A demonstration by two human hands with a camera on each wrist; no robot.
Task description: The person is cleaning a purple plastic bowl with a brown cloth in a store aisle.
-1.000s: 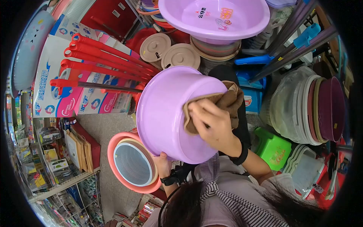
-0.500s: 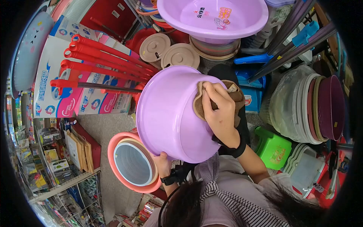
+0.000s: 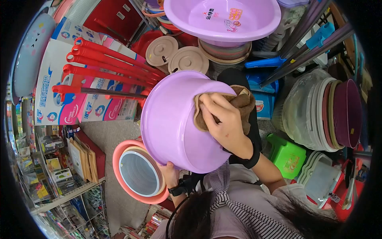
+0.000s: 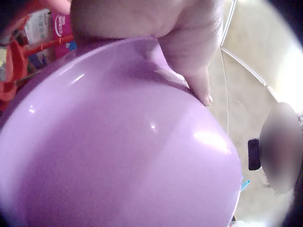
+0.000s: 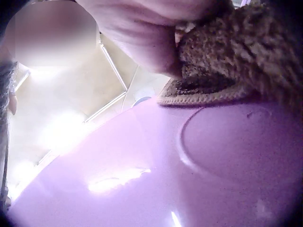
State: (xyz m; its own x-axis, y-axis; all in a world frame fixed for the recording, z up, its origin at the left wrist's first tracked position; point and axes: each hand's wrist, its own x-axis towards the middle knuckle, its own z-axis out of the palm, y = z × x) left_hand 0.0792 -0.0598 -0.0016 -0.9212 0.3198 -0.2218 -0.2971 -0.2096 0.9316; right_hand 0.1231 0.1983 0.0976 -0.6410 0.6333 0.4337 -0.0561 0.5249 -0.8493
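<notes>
A light purple plastic basin [image 3: 171,123] is tipped on its side in front of the person's body, its outer wall and base showing. The left hand [image 3: 170,175] grips its rim at the lower edge; in the left wrist view the thumb lies along the basin's outside and most fingers are hidden. With curled fingers the right hand [image 3: 229,125] holds a brown towelling cloth [image 3: 244,104] against the basin near its base edge. The right wrist view shows the stitched hem of the cloth [image 5: 203,98] lying on the purple surface by a raised ring.
Red-handled poles [image 3: 113,65] lean before printed cartons [image 3: 51,87] on the left. A pink basin [image 3: 117,169] with nested baskets stands below. Another purple basin [image 3: 191,20] sits at the back. Stacked tubs [image 3: 310,115], a green stool [image 3: 286,157] and dustpans [image 3: 264,95] are at right.
The right hand and cloth went up and right across the basin, then back down and left. The left hand keeps its grip on the rim, and the basin has barely shifted.
</notes>
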